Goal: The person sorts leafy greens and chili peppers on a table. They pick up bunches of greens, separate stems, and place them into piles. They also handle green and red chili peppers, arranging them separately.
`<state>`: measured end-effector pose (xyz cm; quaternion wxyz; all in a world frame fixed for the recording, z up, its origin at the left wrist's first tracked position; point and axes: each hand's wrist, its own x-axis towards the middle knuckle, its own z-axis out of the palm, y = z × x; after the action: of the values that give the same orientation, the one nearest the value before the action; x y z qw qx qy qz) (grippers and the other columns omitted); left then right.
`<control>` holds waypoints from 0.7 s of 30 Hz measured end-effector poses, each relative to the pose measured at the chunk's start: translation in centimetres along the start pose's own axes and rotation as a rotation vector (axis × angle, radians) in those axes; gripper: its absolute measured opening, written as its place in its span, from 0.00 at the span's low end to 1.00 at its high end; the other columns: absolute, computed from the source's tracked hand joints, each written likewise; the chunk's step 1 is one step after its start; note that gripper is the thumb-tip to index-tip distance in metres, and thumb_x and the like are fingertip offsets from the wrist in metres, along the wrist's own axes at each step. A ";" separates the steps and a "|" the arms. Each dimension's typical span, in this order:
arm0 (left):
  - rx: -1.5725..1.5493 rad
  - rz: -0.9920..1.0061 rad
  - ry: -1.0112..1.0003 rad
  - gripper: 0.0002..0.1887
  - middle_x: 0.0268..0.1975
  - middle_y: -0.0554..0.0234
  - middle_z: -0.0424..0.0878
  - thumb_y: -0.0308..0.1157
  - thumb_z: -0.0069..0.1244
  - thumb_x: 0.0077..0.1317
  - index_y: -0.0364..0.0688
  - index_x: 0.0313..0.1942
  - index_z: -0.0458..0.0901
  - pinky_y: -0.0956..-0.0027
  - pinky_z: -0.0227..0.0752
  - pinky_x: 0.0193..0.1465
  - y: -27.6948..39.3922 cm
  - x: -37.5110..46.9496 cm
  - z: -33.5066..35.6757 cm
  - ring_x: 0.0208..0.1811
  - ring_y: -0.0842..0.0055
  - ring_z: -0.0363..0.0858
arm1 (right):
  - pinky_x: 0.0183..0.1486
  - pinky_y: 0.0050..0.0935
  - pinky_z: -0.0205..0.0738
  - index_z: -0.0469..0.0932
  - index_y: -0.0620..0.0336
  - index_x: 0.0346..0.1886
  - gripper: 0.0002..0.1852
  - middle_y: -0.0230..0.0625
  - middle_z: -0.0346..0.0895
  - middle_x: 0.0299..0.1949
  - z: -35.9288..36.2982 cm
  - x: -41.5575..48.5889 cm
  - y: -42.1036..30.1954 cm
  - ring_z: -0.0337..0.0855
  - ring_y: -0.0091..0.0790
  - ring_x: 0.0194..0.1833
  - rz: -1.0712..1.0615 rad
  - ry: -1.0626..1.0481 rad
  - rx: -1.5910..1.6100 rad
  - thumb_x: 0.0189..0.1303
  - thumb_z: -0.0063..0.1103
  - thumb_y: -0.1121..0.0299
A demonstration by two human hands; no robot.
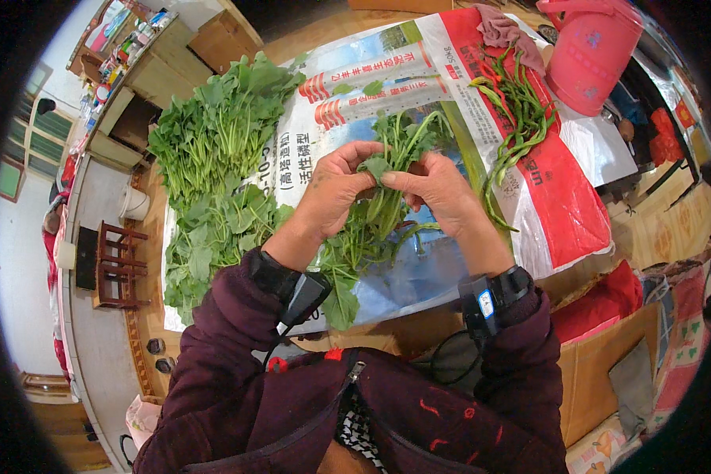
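Note:
Both of my hands meet over a printed plastic sack [415, 284] spread flat before me. Fingers of my left hand [343, 183] are closed on a bunch of leafy greens [406, 142]. My right hand [435, 186] pinches the same bunch from the other side, thumb against a leaf. Beneath them lies a looser pile of greens [367, 231], with a few dark stems at its right. To the left, a large heap of leafy greens [225, 130] covers that side of the sack, leaves up and stems downward. Long green and red peppers [524, 118] lie on the red part at the right.
A pink plastic bucket-like container [595, 59] and a crumpled pink cloth [503, 32] stand at the upper right. Below right is an open cardboard box [610, 361] near red fabric. A wooden stool [121, 266] and a white bucket [135, 202] are off to the left.

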<state>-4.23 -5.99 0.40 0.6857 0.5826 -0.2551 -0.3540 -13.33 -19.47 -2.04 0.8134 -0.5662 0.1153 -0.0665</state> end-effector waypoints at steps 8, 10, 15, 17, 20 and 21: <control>0.115 -0.067 0.055 0.11 0.32 0.69 0.78 0.30 0.49 0.59 0.37 0.42 0.74 0.82 0.67 0.30 0.6 -0.6 0.5 0.31 0.86 0.75 | 0.18 0.18 0.59 0.74 0.61 0.28 0.10 0.26 0.70 0.19 -0.1 0.0 0.3 0.66 0.18 0.17 -0.029 0.094 0.116 0.46 0.63 0.66; 0.122 -0.058 0.085 0.11 0.31 0.69 0.78 0.30 0.48 0.59 0.37 0.41 0.74 0.82 0.66 0.29 0.6 -0.6 0.7 0.30 0.86 0.75 | 0.19 0.19 0.59 0.74 0.61 0.28 0.08 0.25 0.68 0.17 -0.3 0.1 0.3 0.67 0.19 0.16 -0.026 0.098 0.184 0.49 0.61 0.68; 0.186 -0.099 0.078 0.11 0.26 0.72 0.76 0.31 0.48 0.59 0.36 0.41 0.74 0.84 0.61 0.24 0.7 -0.8 -0.5 0.23 0.89 0.70 | 0.18 0.20 0.59 0.72 0.59 0.24 0.05 0.26 0.66 0.15 -1.6 0.2 -0.2 0.66 0.20 0.16 -0.154 0.250 0.436 0.52 0.57 0.72; 0.163 -0.072 0.050 0.11 0.23 0.75 0.73 0.30 0.49 0.59 0.36 0.40 0.75 0.85 0.57 0.22 0.5 -1.2 -1.0 0.20 0.91 0.67 | 0.18 0.20 0.59 0.72 0.58 0.23 0.05 0.26 0.67 0.16 -2.3 0.3 -0.5 0.66 0.20 0.16 -0.191 0.277 0.545 0.52 0.57 0.72; 0.078 -0.081 0.032 0.10 0.25 0.74 0.75 0.29 0.50 0.58 0.36 0.40 0.76 0.86 0.58 0.23 0.5 -1.7 -2.0 0.21 0.92 0.67 | 0.18 0.20 0.59 0.73 0.60 0.25 0.04 0.26 0.66 0.16 -3.2 0.4 -0.8 0.65 0.20 0.16 -0.232 0.318 0.584 0.53 0.56 0.72; 0.108 -0.068 0.069 0.10 0.26 0.73 0.76 0.29 0.50 0.58 0.36 0.40 0.76 0.86 0.58 0.23 0.6 -1.9 -2.4 0.21 0.92 0.67 | 0.18 0.20 0.59 0.73 0.60 0.25 0.04 0.26 0.66 0.16 -3.4 0.4 -0.9 0.65 0.19 0.16 -0.263 0.292 0.607 0.53 0.56 0.73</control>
<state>-3.45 -3.03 0.67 0.6492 0.6389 -0.2302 -0.3425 -13.85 -22.99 -2.41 0.9039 -0.2934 0.1317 -0.2819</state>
